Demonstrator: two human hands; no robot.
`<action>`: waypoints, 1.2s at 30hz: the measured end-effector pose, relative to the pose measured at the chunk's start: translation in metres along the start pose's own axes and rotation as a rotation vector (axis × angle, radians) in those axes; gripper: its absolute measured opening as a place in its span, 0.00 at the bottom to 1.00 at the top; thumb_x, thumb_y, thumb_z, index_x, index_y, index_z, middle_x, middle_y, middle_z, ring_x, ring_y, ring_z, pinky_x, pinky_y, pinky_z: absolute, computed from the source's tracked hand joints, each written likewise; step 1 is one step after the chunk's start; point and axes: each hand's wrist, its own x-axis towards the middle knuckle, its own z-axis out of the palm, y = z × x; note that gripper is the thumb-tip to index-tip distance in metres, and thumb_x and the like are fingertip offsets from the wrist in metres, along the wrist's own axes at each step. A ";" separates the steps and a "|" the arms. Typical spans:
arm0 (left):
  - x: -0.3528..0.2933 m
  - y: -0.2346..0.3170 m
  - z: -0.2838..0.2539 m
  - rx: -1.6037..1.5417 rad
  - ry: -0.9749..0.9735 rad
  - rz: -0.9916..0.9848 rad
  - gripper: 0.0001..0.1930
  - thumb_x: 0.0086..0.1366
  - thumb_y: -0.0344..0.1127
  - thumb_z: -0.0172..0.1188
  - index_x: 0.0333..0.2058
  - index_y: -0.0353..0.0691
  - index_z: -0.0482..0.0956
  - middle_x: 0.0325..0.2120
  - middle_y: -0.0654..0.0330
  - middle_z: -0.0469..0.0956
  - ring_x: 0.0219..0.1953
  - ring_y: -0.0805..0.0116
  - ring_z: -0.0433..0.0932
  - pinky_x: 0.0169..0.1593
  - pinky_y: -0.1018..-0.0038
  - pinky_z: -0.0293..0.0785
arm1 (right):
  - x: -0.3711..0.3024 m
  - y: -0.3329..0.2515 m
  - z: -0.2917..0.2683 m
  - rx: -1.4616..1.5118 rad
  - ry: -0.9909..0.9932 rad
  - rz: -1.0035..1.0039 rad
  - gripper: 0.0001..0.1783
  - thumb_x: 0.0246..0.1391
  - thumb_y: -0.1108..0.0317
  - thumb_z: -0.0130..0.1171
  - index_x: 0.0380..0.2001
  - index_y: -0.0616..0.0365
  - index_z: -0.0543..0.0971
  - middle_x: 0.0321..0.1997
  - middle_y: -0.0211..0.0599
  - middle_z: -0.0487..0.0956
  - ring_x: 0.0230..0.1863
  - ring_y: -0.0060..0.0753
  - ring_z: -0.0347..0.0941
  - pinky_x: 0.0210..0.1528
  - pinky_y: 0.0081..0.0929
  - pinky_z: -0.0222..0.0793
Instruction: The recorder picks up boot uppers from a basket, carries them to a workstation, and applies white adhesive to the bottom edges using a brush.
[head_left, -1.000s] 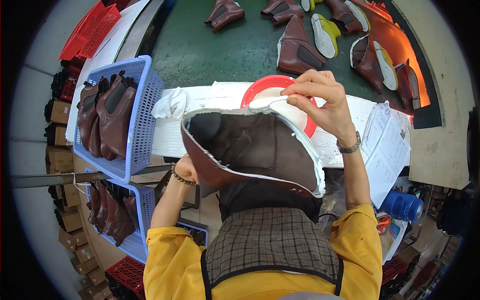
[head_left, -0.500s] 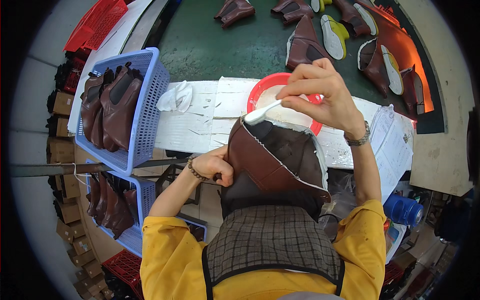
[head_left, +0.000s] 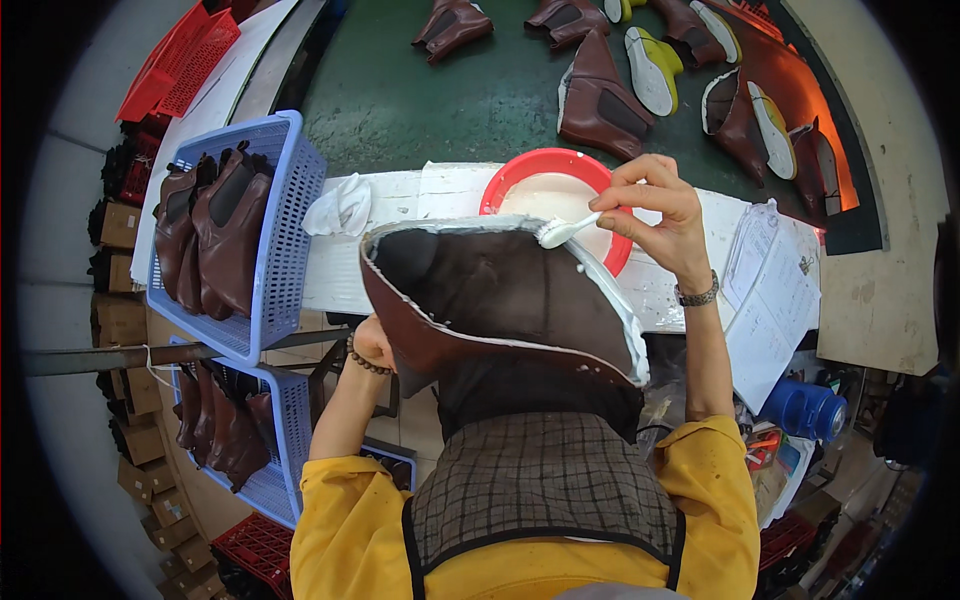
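Note:
A brown leather boot upper [head_left: 455, 345] is tilted so that its open bottom and dark lining show. White paste, like glue, coats its far and right rim, while the near rim has a thinner white line. My left hand [head_left: 376, 345] grips it from the left, its fingers mostly hidden behind the leather. Between the thumb and fingers of my right hand [head_left: 660, 215] is a small white brush [head_left: 575, 229]. The brush head touches the far rim of the upper. Just beyond stands a red basin [head_left: 505, 180] holding off-white liquid.
A crumpled white cloth [head_left: 338, 206] lies on the white board [head_left: 400, 195]. Blue baskets [head_left: 292, 210] of boot uppers stand at the left. Across the green table [head_left: 430, 110] are more boot uppers and yellow-green shoe lasts [head_left: 652, 70]. Papers [head_left: 765, 290] and a blue jug [head_left: 805, 410] sit at the right.
The boot upper has turned, so its opening now faces me more fully. The brush has moved right along the far rim. My left hand has shifted left and slipped further behind the leather.

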 end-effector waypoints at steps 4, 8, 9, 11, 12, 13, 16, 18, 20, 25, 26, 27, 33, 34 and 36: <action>-0.008 -0.009 0.016 0.108 0.348 0.212 0.29 0.63 0.43 0.55 0.58 0.28 0.73 0.46 0.45 0.80 0.36 0.63 0.78 0.38 0.71 0.76 | -0.020 0.004 -0.001 -0.043 0.031 0.064 0.11 0.39 0.69 0.77 0.31 0.48 0.88 0.32 0.22 0.80 0.39 0.22 0.74 0.51 0.28 0.57; 0.006 0.003 0.000 -0.046 0.032 0.236 0.28 0.70 0.48 0.47 0.58 0.29 0.72 0.48 0.46 0.78 0.37 0.65 0.75 0.35 0.72 0.74 | -0.042 0.000 -0.003 -0.053 0.051 0.143 0.11 0.41 0.69 0.76 0.32 0.49 0.89 0.32 0.24 0.81 0.40 0.23 0.75 0.51 0.28 0.58; 0.010 0.006 -0.004 -0.121 -0.153 0.240 0.28 0.70 0.48 0.48 0.57 0.30 0.72 0.46 0.46 0.77 0.33 0.66 0.73 0.32 0.73 0.70 | -0.048 0.000 -0.004 -0.050 0.054 0.194 0.10 0.41 0.70 0.76 0.32 0.50 0.89 0.32 0.25 0.81 0.40 0.23 0.75 0.50 0.28 0.58; 0.016 0.012 -0.010 -0.104 -0.317 0.211 0.27 0.68 0.48 0.51 0.55 0.30 0.72 0.42 0.45 0.75 0.26 0.67 0.68 0.25 0.74 0.62 | -0.061 0.002 -0.004 -0.030 0.035 0.247 0.10 0.42 0.70 0.76 0.32 0.52 0.89 0.33 0.26 0.82 0.38 0.24 0.75 0.49 0.27 0.59; 0.017 0.012 -0.010 -0.102 -0.173 0.223 0.27 0.64 0.45 0.55 0.54 0.28 0.72 0.40 0.45 0.75 0.21 0.67 0.65 0.25 0.75 0.62 | -0.068 0.005 -0.004 0.057 0.048 0.287 0.09 0.45 0.70 0.74 0.33 0.54 0.88 0.33 0.26 0.81 0.37 0.23 0.75 0.47 0.25 0.61; 0.019 0.013 -0.008 -0.125 -0.061 0.226 0.29 0.59 0.42 0.60 0.54 0.26 0.72 0.37 0.44 0.76 0.16 0.66 0.62 0.25 0.76 0.62 | -0.074 0.011 -0.002 0.124 0.044 0.350 0.08 0.49 0.71 0.72 0.34 0.55 0.87 0.33 0.27 0.81 0.36 0.21 0.75 0.44 0.23 0.63; 0.030 0.025 -0.009 -0.287 0.100 0.153 0.36 0.47 0.32 0.58 0.57 0.21 0.68 0.49 0.34 0.74 0.16 0.62 0.69 0.28 0.72 0.71 | -0.084 0.044 0.003 0.416 0.300 0.593 0.07 0.63 0.69 0.62 0.38 0.61 0.81 0.33 0.27 0.78 0.27 0.15 0.70 0.27 0.15 0.65; 0.049 0.033 -0.017 -0.507 0.253 0.145 0.37 0.46 0.27 0.49 0.60 0.19 0.64 0.54 0.24 0.70 0.38 0.50 0.83 0.28 0.73 0.79 | -0.089 0.068 0.007 0.486 0.415 0.645 0.08 0.66 0.67 0.58 0.40 0.62 0.79 0.31 0.26 0.75 0.24 0.13 0.67 0.22 0.13 0.61; 0.081 0.047 -0.040 -0.611 0.193 0.086 0.30 0.53 0.25 0.48 0.58 0.20 0.65 0.55 0.30 0.72 0.42 0.49 0.81 0.33 0.72 0.81 | -0.094 0.087 0.013 0.519 0.588 0.753 0.10 0.70 0.65 0.53 0.43 0.62 0.74 0.27 0.25 0.71 0.16 0.10 0.59 0.14 0.13 0.51; 0.177 0.057 -0.101 -0.529 0.465 0.089 0.14 0.61 0.26 0.52 0.44 0.24 0.73 0.41 0.42 0.79 0.40 0.48 0.80 0.33 0.71 0.83 | -0.105 0.107 0.022 0.530 0.664 0.735 0.10 0.70 0.65 0.53 0.45 0.62 0.73 0.27 0.24 0.71 0.15 0.11 0.58 0.13 0.14 0.51; 0.198 0.056 -0.109 -0.531 0.501 0.090 0.13 0.61 0.25 0.52 0.44 0.27 0.74 0.39 0.43 0.80 0.39 0.46 0.80 0.34 0.69 0.85 | -0.106 0.108 0.023 0.507 0.671 0.741 0.11 0.69 0.65 0.54 0.45 0.62 0.73 0.26 0.24 0.71 0.15 0.11 0.58 0.13 0.14 0.51; 0.218 0.056 -0.117 -0.565 0.521 0.056 0.11 0.61 0.25 0.53 0.43 0.31 0.75 0.38 0.45 0.80 0.39 0.47 0.81 0.35 0.68 0.86 | -0.107 0.108 0.023 0.493 0.662 0.729 0.11 0.69 0.65 0.54 0.45 0.62 0.73 0.26 0.24 0.70 0.15 0.11 0.58 0.13 0.15 0.51; 0.246 0.062 -0.115 0.738 1.004 0.024 0.26 0.49 0.35 0.67 0.47 0.28 0.76 0.36 0.46 0.81 0.35 0.47 0.81 0.43 0.55 0.82 | -0.108 0.109 0.026 0.428 0.695 0.789 0.11 0.70 0.66 0.51 0.49 0.61 0.73 0.26 0.24 0.69 0.16 0.10 0.58 0.13 0.14 0.52; 0.235 0.058 -0.099 1.049 1.207 0.278 0.41 0.47 0.37 0.67 0.60 0.24 0.65 0.42 0.40 0.79 0.43 0.39 0.78 0.54 0.55 0.75 | -0.108 0.108 0.026 0.449 0.694 0.767 0.10 0.70 0.66 0.51 0.47 0.61 0.73 0.26 0.24 0.69 0.16 0.10 0.58 0.14 0.14 0.51; 0.196 0.077 -0.075 1.391 1.094 0.542 0.43 0.50 0.34 0.65 0.64 0.26 0.59 0.51 0.37 0.73 0.55 0.40 0.72 0.62 0.55 0.64 | -0.108 0.108 0.027 0.476 0.653 0.727 0.09 0.70 0.66 0.51 0.46 0.60 0.74 0.26 0.24 0.69 0.16 0.10 0.57 0.14 0.14 0.51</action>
